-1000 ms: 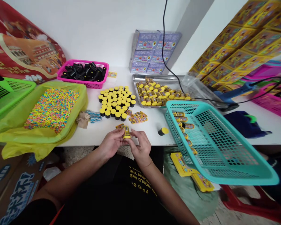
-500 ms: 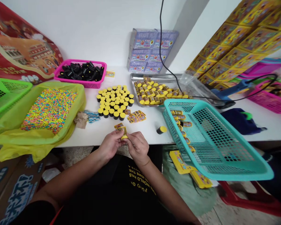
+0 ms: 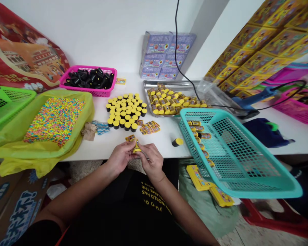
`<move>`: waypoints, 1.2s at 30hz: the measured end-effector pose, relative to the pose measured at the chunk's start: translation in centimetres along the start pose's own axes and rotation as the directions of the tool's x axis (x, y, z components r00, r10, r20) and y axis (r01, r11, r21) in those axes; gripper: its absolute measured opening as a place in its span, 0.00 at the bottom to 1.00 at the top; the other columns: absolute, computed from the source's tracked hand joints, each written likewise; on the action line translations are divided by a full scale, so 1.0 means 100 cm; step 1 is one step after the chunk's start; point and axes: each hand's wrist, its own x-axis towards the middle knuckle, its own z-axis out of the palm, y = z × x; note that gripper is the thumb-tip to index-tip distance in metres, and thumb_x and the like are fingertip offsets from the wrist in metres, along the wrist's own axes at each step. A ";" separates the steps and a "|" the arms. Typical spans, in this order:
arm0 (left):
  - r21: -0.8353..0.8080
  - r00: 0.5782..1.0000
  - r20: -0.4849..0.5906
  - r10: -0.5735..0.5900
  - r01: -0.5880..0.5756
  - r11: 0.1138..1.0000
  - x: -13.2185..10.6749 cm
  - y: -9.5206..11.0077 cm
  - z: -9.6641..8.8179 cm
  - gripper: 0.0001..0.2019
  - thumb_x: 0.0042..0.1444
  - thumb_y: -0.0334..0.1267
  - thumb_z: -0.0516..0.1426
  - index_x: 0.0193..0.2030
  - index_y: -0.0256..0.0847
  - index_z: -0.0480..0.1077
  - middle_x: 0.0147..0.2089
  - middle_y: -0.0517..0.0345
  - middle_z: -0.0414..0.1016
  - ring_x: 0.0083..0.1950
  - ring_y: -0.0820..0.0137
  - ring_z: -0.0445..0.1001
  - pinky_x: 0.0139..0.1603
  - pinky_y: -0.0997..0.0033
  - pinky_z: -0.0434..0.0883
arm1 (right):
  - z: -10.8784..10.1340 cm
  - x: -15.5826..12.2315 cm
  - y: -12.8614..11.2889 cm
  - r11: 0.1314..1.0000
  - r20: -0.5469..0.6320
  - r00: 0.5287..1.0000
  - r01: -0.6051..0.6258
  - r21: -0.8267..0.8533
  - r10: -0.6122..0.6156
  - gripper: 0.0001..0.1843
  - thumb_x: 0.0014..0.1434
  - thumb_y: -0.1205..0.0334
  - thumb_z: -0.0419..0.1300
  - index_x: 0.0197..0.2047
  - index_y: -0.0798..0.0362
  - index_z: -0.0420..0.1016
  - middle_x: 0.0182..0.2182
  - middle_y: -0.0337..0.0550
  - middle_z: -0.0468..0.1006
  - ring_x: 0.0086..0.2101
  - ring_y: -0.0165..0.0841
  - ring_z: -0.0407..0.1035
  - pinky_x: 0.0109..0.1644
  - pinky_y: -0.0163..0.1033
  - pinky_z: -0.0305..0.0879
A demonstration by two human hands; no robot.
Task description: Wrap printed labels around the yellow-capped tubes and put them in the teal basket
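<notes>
Both hands meet at the table's front edge around one small canister [image 3: 137,148] with a yellow cap and a printed label. My left hand [image 3: 120,158] pinches it from the left, and a printed label piece [image 3: 130,138] sticks out above those fingers. From the other side, the fingers of my right hand [image 3: 152,160] close on the canister. Just beyond lie loose printed labels [image 3: 150,127]. Behind them stand many black canisters with yellow caps [image 3: 127,111] in a cluster. One unlabelled canister [image 3: 177,142] lies tipped to the right.
A turquoise basket [image 3: 236,153] holding some labelled canisters overhangs the table's right front. Behind it, a metal tray [image 3: 150,110] is full of labelled ones. On the left are a yellow-lined tub of colourful candy [image 3: 56,119] and a pink basket [image 3: 99,92] of black canisters.
Both hands keep their hold at the same place. The canister between the fingers has turned slightly, so more of its labelled side shows.
</notes>
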 end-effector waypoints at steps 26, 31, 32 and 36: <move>-0.025 0.999 0.023 -0.035 0.035 0.999 0.001 -0.001 -0.003 0.12 0.47 0.40 0.68 0.34 0.34 0.75 0.31 0.56 0.76 0.31 0.73 0.73 0.36 0.71 0.71 | 0.001 0.000 0.003 0.999 -0.005 1.000 0.018 -0.029 -0.018 0.14 0.60 0.67 0.62 0.50 0.50 0.77 0.33 0.46 0.79 0.33 0.37 0.72 0.38 0.46 0.72; -0.016 0.999 -0.009 -0.035 0.035 0.999 0.003 -0.008 -0.003 0.13 0.44 0.40 0.70 0.32 0.33 0.76 0.30 0.56 0.76 0.29 0.74 0.72 0.35 0.73 0.69 | 0.002 0.000 0.004 1.000 -0.018 1.000 0.011 -0.013 -0.011 0.10 0.61 0.67 0.61 0.46 0.50 0.79 0.28 0.43 0.77 0.30 0.35 0.70 0.35 0.44 0.70; -0.013 0.999 -0.007 -0.042 0.042 0.999 0.003 -0.009 -0.004 0.13 0.44 0.40 0.70 0.32 0.33 0.76 0.30 0.56 0.76 0.29 0.74 0.72 0.35 0.74 0.69 | 0.001 -0.001 0.005 1.000 -0.019 1.000 0.015 -0.019 -0.015 0.09 0.61 0.67 0.61 0.45 0.50 0.79 0.27 0.43 0.76 0.30 0.35 0.69 0.35 0.44 0.70; -0.011 0.998 0.015 -0.063 0.063 0.998 0.003 -0.011 -0.005 0.15 0.43 0.41 0.71 0.32 0.33 0.76 0.29 0.56 0.77 0.29 0.74 0.73 0.36 0.74 0.69 | 0.001 -0.001 0.006 0.999 -0.033 0.999 0.025 -0.029 -0.026 0.07 0.59 0.68 0.63 0.42 0.51 0.78 0.27 0.43 0.76 0.29 0.34 0.69 0.34 0.43 0.69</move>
